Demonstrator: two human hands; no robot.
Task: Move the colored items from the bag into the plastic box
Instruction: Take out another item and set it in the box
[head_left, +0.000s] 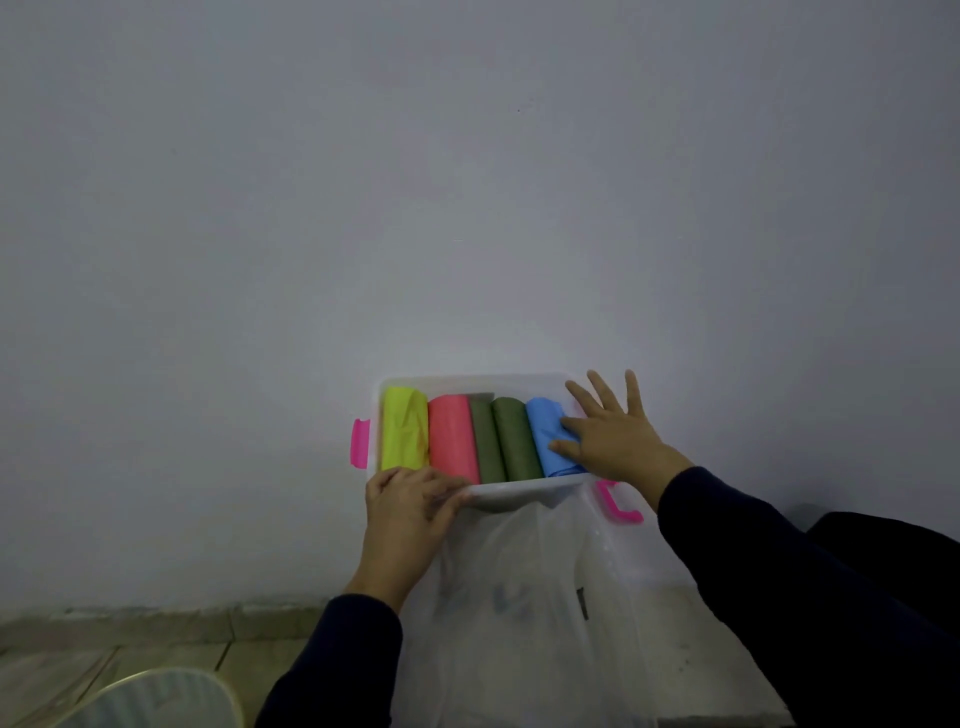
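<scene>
1. a plain grey wall (467, 182) with a smooth matt face fills most of the view, above a strip of pale floor tiles (130, 644).
2. a thin, crinkled, see-through plastic bag (519, 597) hangs limp below the box, touching its near rim.
3. a rectangular plastic box (519, 491), milky white with rounded corners, has a glossy pink clip (360, 441) on its left end and another pink clip (621, 506) on its right end.
4. five soft rolls lie side by side in the box: yellow roll (404, 434), pink roll (451, 439), two dark green rolls (501, 441) and, at the right end, a blue roll (548, 436).
5. the right hand (608, 436), in a dark sleeve, is spread with straight fingers and presses on the blue roll.
6. the left hand (410, 512) curls its fingers over the near rim of the box and holds it.
7. a ribbed, pale round rim (156, 696) sits at the bottom left; what it is cannot be told.
</scene>
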